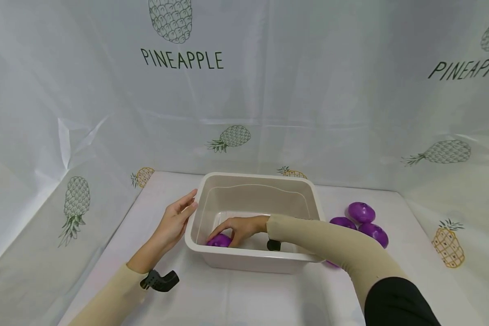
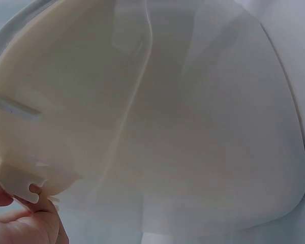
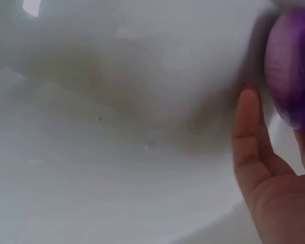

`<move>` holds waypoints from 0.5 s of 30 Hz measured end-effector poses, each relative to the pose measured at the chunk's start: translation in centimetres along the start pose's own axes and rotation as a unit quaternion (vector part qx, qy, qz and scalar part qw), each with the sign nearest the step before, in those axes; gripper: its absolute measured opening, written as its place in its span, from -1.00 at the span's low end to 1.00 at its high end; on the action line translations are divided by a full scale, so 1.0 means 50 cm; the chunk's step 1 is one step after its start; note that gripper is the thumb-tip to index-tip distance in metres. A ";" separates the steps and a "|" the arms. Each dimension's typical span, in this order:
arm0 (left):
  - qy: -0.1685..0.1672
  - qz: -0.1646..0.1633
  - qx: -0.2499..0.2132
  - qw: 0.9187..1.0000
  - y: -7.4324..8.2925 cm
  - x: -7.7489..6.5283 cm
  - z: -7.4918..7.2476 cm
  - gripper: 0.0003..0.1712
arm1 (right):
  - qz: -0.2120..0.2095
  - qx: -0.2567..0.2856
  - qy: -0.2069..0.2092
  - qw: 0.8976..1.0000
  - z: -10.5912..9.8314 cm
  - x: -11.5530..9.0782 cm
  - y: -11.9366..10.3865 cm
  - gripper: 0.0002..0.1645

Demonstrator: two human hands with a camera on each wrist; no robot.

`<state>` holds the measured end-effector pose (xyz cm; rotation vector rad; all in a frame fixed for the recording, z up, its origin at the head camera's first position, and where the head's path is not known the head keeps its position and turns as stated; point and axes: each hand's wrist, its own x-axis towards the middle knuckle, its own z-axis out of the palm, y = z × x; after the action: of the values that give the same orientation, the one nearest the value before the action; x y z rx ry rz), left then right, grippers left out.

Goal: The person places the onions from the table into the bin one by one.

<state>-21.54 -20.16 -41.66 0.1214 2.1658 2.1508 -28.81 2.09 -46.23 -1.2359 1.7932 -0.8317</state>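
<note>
A beige plastic bin (image 1: 248, 260) stands on the white-covered table. My left hand (image 1: 173, 224) is at its left rim; in the left wrist view the thumb and fingers pinch the bin's edge. My right hand (image 1: 242, 227) reaches down inside the bin, near its front left corner. Its fingers curve round a purple onion (image 1: 218, 241) at the bottom there. The right wrist view shows the onion (image 3: 295, 66) beside the fingers, cut off by the frame's edge, with a gap between it and the nearest digit.
Several more purple onions (image 1: 361, 212) lie on the table right of the bin, some partly behind my right sleeve (image 1: 330, 237). A white pineapple-print sheet (image 1: 309, 90) rises behind and beside the table. A dark wrist device (image 1: 160, 280) sits on my left wrist.
</note>
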 end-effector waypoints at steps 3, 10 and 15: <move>0.003 0.001 0.001 1.000 -0.001 -0.001 0.000 -0.40 | -0.003 0.000 -0.005 1.000 -0.001 0.000 -0.002 -0.24; 0.009 -0.002 0.005 1.000 0.000 -0.003 0.002 -0.40 | -0.006 0.002 -0.010 1.000 -0.005 0.000 -0.004 -0.23; 0.012 -0.005 0.006 1.000 0.003 -0.004 0.003 -0.41 | -0.011 0.015 -0.014 1.000 -0.014 -0.002 -0.007 -0.23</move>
<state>-21.34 -20.04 -41.54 0.0867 2.1874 2.1460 -29.26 2.15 -45.59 -1.2450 1.7426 -0.8470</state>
